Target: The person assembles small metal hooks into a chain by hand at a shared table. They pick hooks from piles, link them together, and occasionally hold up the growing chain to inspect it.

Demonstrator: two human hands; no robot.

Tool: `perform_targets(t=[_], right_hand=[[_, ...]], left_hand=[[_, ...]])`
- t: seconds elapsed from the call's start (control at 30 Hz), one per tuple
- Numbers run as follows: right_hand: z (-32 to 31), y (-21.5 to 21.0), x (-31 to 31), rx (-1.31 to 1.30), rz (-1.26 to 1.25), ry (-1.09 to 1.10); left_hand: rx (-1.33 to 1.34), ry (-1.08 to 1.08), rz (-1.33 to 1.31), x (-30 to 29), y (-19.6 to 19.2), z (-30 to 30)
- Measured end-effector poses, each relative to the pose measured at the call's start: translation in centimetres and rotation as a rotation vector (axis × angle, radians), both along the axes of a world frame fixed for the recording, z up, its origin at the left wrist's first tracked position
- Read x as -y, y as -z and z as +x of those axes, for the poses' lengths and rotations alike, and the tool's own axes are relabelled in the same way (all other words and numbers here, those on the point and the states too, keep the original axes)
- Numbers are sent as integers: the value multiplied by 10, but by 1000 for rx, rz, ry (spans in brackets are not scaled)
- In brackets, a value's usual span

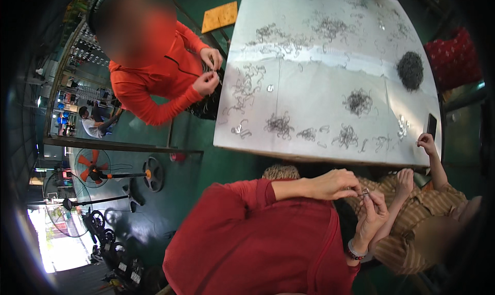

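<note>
Above my lap, just off the near edge of the white table, my two hands meet. Thumb and fingers of my left hand are pinched on a small shiny metal piece. From below, my right hand grips the same piece between thumb and fingertips, a beaded bracelet on its wrist. The piece's exact shape is too small to make out. Nearest on the tabletop are several small heaps of thin, dark, curved metal pieces, with loose ones scattered around.
Across the left corner, a person in an orange-red jacket handles small pieces. At my right sits a person in a striped shirt, one hand by a black phone. A dark round pile lies farther back. Fans stand left.
</note>
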State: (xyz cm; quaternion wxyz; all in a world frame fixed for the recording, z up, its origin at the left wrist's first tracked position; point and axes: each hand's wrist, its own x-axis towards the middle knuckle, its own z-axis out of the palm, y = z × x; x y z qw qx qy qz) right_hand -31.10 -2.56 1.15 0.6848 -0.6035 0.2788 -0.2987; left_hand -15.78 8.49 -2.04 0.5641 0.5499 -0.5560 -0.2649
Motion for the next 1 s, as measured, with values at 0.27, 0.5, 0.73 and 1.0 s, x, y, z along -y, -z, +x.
perform_targets(t=[0.27,0.5,0.73,1.0], right_hand=[[-2,-11,-20,41,-118,-5],[-8,-14,-13,193,-145,-28],[-14,-15,-15,219,-103,25],[-10,-14,-32,139,-103,209]], left_hand=[[-133,-102,-53,-13,3,9],[-77,-492,240,-23,54,100],[-164,-791,241,-8,170,297],[308,-786,510,25,196,391]])
